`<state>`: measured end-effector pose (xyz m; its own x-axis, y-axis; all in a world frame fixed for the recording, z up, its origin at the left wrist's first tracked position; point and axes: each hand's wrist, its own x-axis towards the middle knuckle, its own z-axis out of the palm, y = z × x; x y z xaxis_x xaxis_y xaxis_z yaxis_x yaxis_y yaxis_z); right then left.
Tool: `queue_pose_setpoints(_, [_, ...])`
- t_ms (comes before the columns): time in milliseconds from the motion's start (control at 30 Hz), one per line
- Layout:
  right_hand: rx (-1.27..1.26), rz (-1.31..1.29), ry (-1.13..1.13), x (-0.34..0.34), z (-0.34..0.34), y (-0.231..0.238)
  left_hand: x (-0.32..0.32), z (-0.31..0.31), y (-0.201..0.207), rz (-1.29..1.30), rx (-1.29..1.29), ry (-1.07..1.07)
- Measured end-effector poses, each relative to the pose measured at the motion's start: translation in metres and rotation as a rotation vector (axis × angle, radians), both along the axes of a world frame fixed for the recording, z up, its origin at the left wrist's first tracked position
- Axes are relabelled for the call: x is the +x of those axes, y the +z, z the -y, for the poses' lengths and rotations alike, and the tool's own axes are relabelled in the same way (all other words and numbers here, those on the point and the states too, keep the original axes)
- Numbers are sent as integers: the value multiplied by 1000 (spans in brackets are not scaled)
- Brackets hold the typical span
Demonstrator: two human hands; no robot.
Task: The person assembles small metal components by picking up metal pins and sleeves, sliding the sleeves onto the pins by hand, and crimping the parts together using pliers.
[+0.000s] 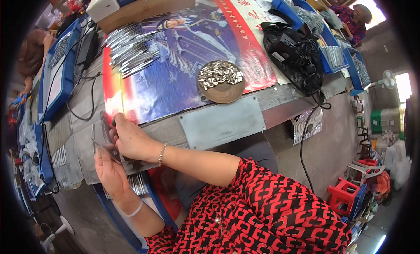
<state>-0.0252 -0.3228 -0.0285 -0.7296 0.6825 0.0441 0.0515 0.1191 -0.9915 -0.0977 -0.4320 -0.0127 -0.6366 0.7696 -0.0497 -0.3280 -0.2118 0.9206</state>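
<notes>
My left hand [113,177] is at the table's near left edge, palm turned up, its fingers closed on a thin metal rod [93,135] that points away from me. Just above it, my right hand [133,140] is curled with fingers and thumb pressed together. What it grips is hidden behind the fingers. A dark metal fixture [106,123] sits right beside both hands. Farther up the table lies a pile of shiny thin metal rods [131,48]. A round brown dish [221,95] holds many small silver metal sleeves, to the right of my hands.
A printed poster [175,96] covers the tabletop, with a grey metal plate [223,123] at the near edge. Blue trays [70,85] and black cables stand left. A black mesh bag [293,57] lies right. Below my left arm is another blue tray [116,217]. Other people sit at the far sides.
</notes>
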Motion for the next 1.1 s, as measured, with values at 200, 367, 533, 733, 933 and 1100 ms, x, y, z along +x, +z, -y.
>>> queue_pose_setpoints(200, [-644,-212,138,35,-8,18,54,-10,7,-173,25,50])
queue_pose_setpoints(367, [-972,-589,344,80,-20,27,107,-11,27,-482,-83,129])
queue_pose_setpoints(533, [-839,-392,518,127,-40,37,133,-16,37,-800,-195,-167])
queue_pose_setpoints(733, [-560,-419,335,183,-58,41,154,-24,55,-704,-79,14])
queue_pose_setpoints(933, [-519,-441,663,237,-51,26,145,-28,53,-113,68,-186])
queue_pose_setpoints(1100, [-474,-381,553,260,-47,17,157,-27,62,-28,-327,-395])
